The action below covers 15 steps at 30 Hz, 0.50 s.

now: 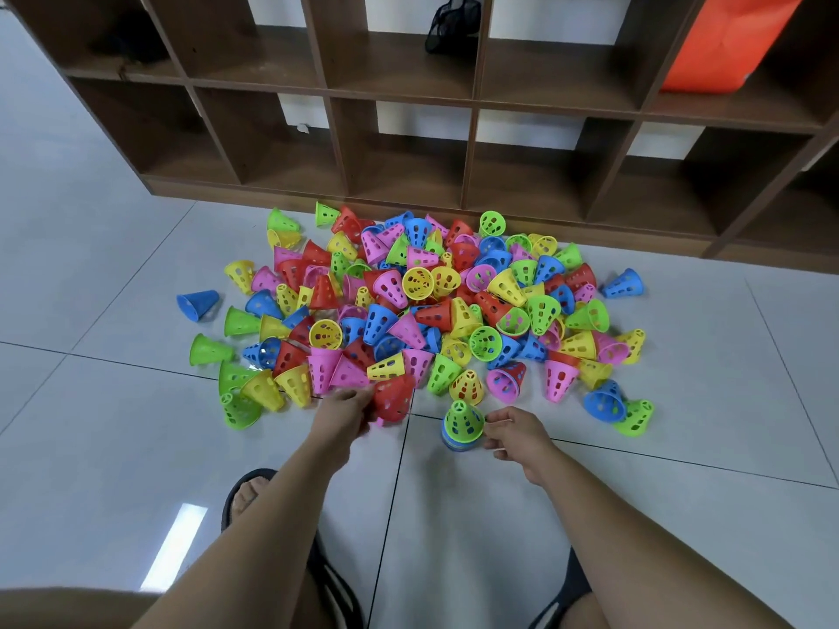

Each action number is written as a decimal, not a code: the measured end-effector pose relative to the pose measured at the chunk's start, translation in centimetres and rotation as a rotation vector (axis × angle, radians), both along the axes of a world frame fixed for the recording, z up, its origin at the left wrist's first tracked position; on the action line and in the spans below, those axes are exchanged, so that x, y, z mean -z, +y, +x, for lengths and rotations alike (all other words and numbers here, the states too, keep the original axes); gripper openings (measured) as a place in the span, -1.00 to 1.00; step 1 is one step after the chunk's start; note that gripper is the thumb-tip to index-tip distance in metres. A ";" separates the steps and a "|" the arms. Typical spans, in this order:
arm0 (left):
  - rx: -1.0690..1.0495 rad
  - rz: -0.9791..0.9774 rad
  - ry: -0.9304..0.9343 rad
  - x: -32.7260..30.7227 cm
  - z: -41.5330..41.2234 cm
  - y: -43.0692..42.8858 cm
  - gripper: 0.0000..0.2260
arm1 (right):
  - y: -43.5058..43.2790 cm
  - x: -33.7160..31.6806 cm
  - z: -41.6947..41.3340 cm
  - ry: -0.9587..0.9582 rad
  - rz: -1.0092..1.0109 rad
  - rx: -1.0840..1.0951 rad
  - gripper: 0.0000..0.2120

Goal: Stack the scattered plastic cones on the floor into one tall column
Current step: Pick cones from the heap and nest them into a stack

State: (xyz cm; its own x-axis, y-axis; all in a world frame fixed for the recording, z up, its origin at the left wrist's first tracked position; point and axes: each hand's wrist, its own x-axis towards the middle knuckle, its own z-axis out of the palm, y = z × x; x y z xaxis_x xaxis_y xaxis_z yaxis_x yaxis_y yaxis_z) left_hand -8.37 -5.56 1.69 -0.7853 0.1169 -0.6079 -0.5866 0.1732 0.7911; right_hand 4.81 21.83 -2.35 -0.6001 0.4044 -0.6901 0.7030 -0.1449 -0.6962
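Observation:
A big heap of perforated plastic cones [422, 306] in red, yellow, green, blue and pink lies on the tiled floor. Near its front edge stands a short stack [462, 426] with a green cone on top and blue and yellow rims below. My left hand [347, 413] grips a red cone [394, 399] at the heap's front edge. My right hand [515, 433] hovers just right of the stack, fingers loosely curled and holding nothing; whether they touch the stack is unclear.
A brown wooden cubby shelf [472, 143] stands right behind the heap, with a black bag [451, 20] and an orange box [726, 43] in it. A stray blue cone [198, 301] lies to the left. My sandalled feet [247, 497] are on the floor below.

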 end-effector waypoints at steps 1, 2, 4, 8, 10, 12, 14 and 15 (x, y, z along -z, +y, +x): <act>0.041 0.006 -0.011 -0.1 0.4 0.9 -0.78 | 0.1 0.2 0.0 -0.008 -0.004 0.008 -0.84; 0.071 0.014 -0.021 -0.3 0.8 1.8 -0.81 | 0.3 0.4 0.0 -0.014 -0.007 0.014 -0.83; 0.108 0.048 -0.037 0.1 1.5 3.6 -0.82 | 0.7 0.6 0.0 -0.017 -0.007 0.041 -0.82; 0.196 0.087 -0.020 0.6 2.7 6.9 -0.76 | 3.4 0.9 0.1 -0.009 0.126 0.156 -0.84; 0.226 0.082 -0.016 0.7 3.2 8.2 -0.78 | 5.9 1.1 0.3 -0.027 0.259 0.171 -0.84; 0.245 0.078 -0.019 1.2 3.6 9.1 -0.81 | 9.1 0.8 0.7 -0.116 0.485 0.069 -0.85; 0.247 0.072 -0.027 1.7 4.0 9.8 -0.81 | 12.0 0.1 1.5 -0.144 0.667 0.071 -0.80; 0.231 0.080 -0.031 1.8 4.2 10.1 -0.81 | 13.2 -0.6 2.0 -0.133 0.709 0.113 -0.78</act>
State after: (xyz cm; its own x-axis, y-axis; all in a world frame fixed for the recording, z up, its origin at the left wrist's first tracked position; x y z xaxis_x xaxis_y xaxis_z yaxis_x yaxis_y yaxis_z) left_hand -4.17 4.59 -0.15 -0.7131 0.3399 -0.6131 -0.5631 0.2433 0.7898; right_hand 6.79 34.99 -1.78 -0.4575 0.8358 -0.3036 0.7959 0.2326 -0.5589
